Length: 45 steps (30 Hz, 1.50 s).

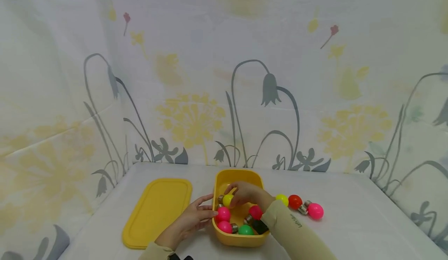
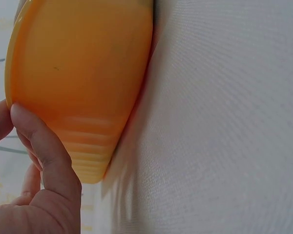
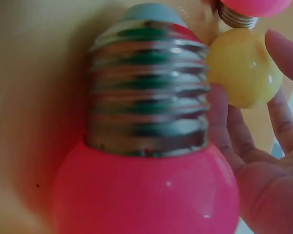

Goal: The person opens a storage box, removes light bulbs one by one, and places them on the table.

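Note:
A deep yellow plastic box (image 1: 239, 176) stands on the white tabletop with several coloured light bulbs inside. My left hand (image 1: 191, 218) pinches its left rim, thumb against the outer wall (image 2: 88, 63) in the left wrist view. Reaching into the box, my right hand (image 1: 247, 193) holds a yellow light bulb (image 1: 227, 201) between thumb and fingers, its metal screw base pointing left. Two pink bulbs (image 1: 223, 214) lie along the left side, near a green bulb (image 1: 246, 230) and a reddish-pink bulb (image 1: 256, 212). One pink bulb (image 3: 146, 195) fills the right wrist view's foreground.
To the left of the box lies a flat yellow lid (image 1: 158, 213). On the table at the right are a yellow bulb (image 1: 282, 200), a red bulb (image 1: 295, 201) and a pink bulb (image 1: 315, 211). A flower-printed cloth (image 1: 210, 77) hangs behind the table.

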Tool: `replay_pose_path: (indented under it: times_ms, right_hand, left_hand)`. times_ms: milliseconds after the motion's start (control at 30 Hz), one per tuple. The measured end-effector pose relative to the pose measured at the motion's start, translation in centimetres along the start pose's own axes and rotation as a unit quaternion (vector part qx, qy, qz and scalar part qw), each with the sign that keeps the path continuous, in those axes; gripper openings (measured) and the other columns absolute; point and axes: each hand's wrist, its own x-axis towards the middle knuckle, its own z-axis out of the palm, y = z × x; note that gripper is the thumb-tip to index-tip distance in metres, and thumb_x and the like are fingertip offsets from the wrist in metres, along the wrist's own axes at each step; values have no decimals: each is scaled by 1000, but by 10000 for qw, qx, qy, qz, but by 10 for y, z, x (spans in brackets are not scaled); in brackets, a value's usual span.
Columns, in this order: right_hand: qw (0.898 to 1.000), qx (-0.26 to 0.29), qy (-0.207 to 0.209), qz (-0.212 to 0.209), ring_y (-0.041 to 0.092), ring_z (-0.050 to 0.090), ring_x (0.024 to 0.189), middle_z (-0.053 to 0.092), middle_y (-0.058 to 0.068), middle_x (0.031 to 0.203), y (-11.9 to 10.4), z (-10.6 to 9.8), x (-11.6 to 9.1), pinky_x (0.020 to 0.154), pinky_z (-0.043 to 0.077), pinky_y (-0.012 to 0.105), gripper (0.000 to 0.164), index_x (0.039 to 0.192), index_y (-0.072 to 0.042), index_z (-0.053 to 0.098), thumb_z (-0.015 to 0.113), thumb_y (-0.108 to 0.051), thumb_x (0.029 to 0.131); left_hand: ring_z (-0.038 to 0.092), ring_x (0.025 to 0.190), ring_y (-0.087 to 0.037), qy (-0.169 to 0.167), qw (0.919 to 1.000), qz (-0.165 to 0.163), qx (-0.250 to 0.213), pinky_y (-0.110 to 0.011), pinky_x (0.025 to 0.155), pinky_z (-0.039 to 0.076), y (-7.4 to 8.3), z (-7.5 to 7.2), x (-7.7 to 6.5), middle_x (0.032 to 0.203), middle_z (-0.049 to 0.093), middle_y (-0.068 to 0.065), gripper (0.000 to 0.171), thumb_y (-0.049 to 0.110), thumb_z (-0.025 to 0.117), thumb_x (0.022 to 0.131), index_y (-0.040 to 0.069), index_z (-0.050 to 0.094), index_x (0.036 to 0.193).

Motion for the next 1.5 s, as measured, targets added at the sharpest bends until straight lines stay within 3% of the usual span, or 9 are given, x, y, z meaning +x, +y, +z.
replay_pose_path:
  times_ms: [367, 700, 1167, 1500]
  right_hand:
    - [9997, 4, -207, -91, 22, 57, 78, 56, 10, 91, -1, -2, -3, 76, 53, 35, 32, 105, -4, 61, 70, 5, 76]
    - [9980, 201, -322, -505, 23, 60, 80, 57, 12, 94, -11, -11, -15, 78, 53, 38, 33, 108, -3, 58, 71, 1, 77]
    - [9928, 561, -283, -1024, 36, 61, 89, 58, 12, 95, -22, -15, -38, 83, 50, 44, 33, 110, -5, 59, 72, -7, 79]
    - [9922, 748, -21, -996, 35, 61, 90, 54, 13, 104, -19, -22, -60, 86, 48, 47, 38, 112, -8, 58, 74, -15, 78]
  left_hand:
    - [60, 79, -16, -31, 10000, 14, -41, -26, 73, 52, 0, 0, 1, 102, 59, -11, 70, 11, 70, 83, 5, 34, 142]
    - [60, 80, -17, 24, 10000, -44, -43, -27, 74, 52, 0, 1, 1, 104, 59, -11, 70, 12, 71, 82, 6, 35, 142]
    - [60, 80, -16, -84, 9999, 28, -116, -26, 72, 52, 0, -1, -1, 104, 59, -11, 68, 9, 68, 85, 4, 32, 142]
    - [60, 79, -15, -134, 9998, 72, -139, -26, 72, 53, 1, 0, 0, 103, 59, -11, 68, 9, 68, 84, 3, 32, 142]
